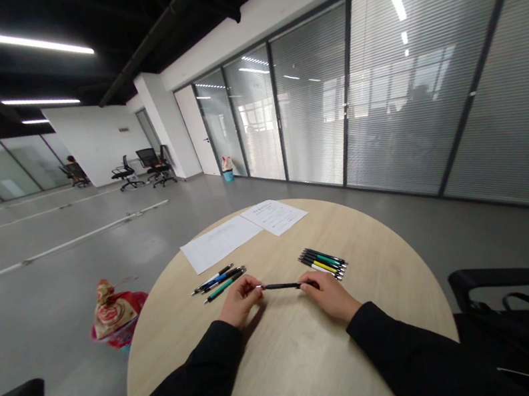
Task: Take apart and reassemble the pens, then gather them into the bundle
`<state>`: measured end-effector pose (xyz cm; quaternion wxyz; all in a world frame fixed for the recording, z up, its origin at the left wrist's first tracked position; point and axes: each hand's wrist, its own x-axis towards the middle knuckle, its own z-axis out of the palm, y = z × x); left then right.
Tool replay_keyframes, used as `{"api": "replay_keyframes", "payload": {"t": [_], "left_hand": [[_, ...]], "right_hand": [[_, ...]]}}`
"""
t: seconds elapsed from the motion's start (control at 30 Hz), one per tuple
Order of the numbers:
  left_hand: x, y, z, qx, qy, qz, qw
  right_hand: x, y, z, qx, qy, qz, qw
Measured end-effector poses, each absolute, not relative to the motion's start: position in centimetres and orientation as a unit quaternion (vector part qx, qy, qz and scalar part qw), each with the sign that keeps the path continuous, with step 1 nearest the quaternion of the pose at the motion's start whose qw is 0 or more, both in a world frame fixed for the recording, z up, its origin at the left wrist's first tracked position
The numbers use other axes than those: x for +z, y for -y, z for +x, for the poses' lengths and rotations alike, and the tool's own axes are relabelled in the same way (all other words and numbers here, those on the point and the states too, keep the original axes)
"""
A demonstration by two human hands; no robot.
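A slim black pen (pixel 283 285) is held level just above the table, spanning the gap between my hands. My left hand (pixel 240 301) pinches its left end, where a small silvery tip shows at the fingertips. Closed round the other end of the pen is my right hand (pixel 328 294), which hides part of the barrel. Beyond my left hand lies a loose group of pens (pixel 217 277) in black, blue, white and green. A tighter row of pens (pixel 323 263), with black, green, yellow and white ones, lies just past my right hand.
Two printed paper sheets (pixel 221 242) lie at the far side of the round wooden table (pixel 293 369). A bin with a paper bag (pixel 111 315) stands on the floor at the left. Black chairs (pixel 511 278) flank the table on both sides.
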<state>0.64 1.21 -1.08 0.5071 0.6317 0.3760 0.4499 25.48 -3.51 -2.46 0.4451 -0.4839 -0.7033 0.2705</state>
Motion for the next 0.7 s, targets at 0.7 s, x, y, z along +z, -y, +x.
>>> {"api": "replay_keyframes", "payload": {"t": [0.7], "left_hand": [[-0.81,-1.01,0.74,0.452,-0.383,0.608,0.529]], "right_hand": [[-2.63,3.41,25.58,0.268,0.708,-0.480,0.444]]}}
